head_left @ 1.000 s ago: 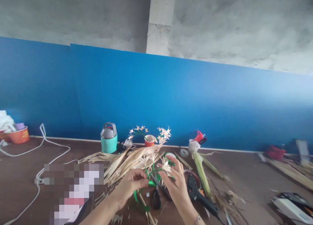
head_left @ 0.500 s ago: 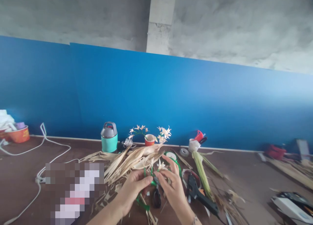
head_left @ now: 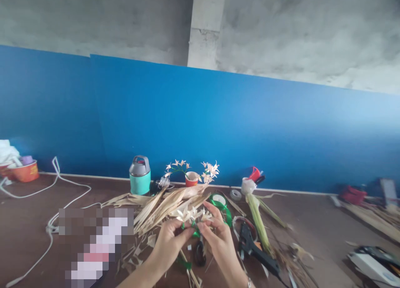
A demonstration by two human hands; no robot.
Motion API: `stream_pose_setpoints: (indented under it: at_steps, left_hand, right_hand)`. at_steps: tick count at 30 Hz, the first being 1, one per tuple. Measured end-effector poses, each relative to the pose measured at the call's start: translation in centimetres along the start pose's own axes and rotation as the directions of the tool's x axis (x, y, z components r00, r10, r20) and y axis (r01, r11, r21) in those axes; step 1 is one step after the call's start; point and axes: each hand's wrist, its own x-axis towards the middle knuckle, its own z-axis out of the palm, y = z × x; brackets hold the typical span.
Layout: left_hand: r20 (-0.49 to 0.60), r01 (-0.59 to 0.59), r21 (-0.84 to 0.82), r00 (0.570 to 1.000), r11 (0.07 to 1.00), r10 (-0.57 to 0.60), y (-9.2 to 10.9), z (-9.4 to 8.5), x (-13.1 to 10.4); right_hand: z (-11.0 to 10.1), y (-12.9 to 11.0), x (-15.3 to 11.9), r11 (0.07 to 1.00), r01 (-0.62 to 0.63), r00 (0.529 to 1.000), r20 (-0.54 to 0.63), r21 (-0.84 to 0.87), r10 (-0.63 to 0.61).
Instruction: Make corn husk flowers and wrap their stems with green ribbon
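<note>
Both hands work close together low in the middle of the head view. My left hand (head_left: 171,238) pinches the green stem of a cream husk flower spray (head_left: 185,214) between thumb and fingers. From the other side my right hand (head_left: 218,234) pinches the same spray just below its right blossom, its index finger raised. Several pale blossoms stand upright above the fingertips. Under the hands, black-handled scissors (head_left: 200,254) lie on the table. A roll of green ribbon (head_left: 218,199) sits just beyond my right hand. Dried corn husks (head_left: 175,202) are spread behind the hands.
A black glue gun (head_left: 254,250) lies right of my right hand, beside a green stalk (head_left: 259,225). At the back stand a turquoise flask (head_left: 140,180) and a red paper cup (head_left: 191,179) with finished-looking flowers. White cable (head_left: 62,209) loops at left. A blue panel (head_left: 200,121) borders the table.
The blossoms in my hands have turned more upright and drawn together. My left hand has shifted slightly right, and my right index finger has moved a little left and lower.
</note>
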Motion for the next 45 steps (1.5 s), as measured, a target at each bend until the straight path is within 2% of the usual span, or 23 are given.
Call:
stream_pose_setpoints:
  at_steps: [7,11,14,16,18,20,24,28,31,33,36,39,42,45]
  left_hand:
    - [-0.02,-0.021,-0.05,1.0,0.999,0.02,-1.4,0.0,-0.1]
    - [-0.021,0.054,-0.172,0.998,0.984,-0.059,-1.1,0.2,-0.1]
    - [-0.098,0.093,-0.254,0.988,0.963,-0.122,-0.7,0.2,-0.1]
    - [-0.164,0.107,-0.258,0.974,0.96,-0.153,-0.6,0.1,0.0]
    - [-0.202,0.125,-0.239,0.964,0.963,-0.175,-0.7,-0.1,0.2]
    - [-0.2,0.136,-0.226,0.963,0.965,-0.182,-0.9,-0.3,0.3]
    - [-0.173,0.137,-0.223,0.969,0.965,-0.177,-0.9,-0.5,0.4]
    - [-0.151,0.117,-0.246,0.976,0.962,-0.157,-0.2,-0.2,0.1]
    - [-0.145,0.098,-0.275,0.979,0.956,-0.142,0.3,0.1,-0.2]
    - [-0.142,0.086,-0.291,0.981,0.953,-0.132,0.5,0.2,-0.3]
    - [-0.147,0.075,-0.311,0.981,0.948,-0.126,0.4,0.4,-0.3]
    - [-0.178,0.082,-0.307,0.974,0.948,-0.142,0.1,0.4,-0.3]
    - [-0.177,0.127,-0.3,0.967,0.945,-0.186,0.1,0.5,-0.4]
    - [-0.185,0.144,-0.298,0.961,0.944,-0.205,0.3,0.5,-0.5]
  right_hand:
    - [0.6,0.7,-0.1,0.987,-0.057,0.998,-0.023,0.151,0.061]
    - [0.5,0.5,-0.4,0.998,0.038,0.997,-0.073,0.059,-0.034]
    - [0.2,0.0,-0.5,0.992,0.127,0.983,-0.132,-0.027,-0.13]
    - [0.0,-0.2,-0.4,0.991,0.12,0.97,-0.206,-0.06,-0.13]
    - [-0.2,0.0,-0.2,0.999,0.029,0.968,-0.249,-0.028,-0.035]
    - [-0.3,0.3,0.0,0.992,-0.116,0.965,-0.229,0.052,0.125]
    - [-0.3,0.6,0.1,0.921,-0.342,0.927,-0.096,0.187,0.363]
    - [-0.1,0.2,-0.2,0.838,-0.445,0.889,0.044,0.317,0.455]
    - [0.2,-0.3,-0.3,0.787,-0.428,0.904,0.201,0.445,0.378]
    - [0.4,-0.4,-0.3,0.754,-0.406,0.914,0.235,0.516,0.331]
    - [0.7,-0.2,-0.3,0.754,-0.385,0.921,0.176,0.533,0.346]
    - [0.9,0.3,-0.2,0.816,-0.347,0.934,0.095,0.461,0.344]
    - [0.9,0.6,-0.1,0.906,-0.241,0.97,0.049,0.347,0.24]
    - [0.8,0.7,-0.1,0.949,-0.17,0.985,0.024,0.265,0.169]
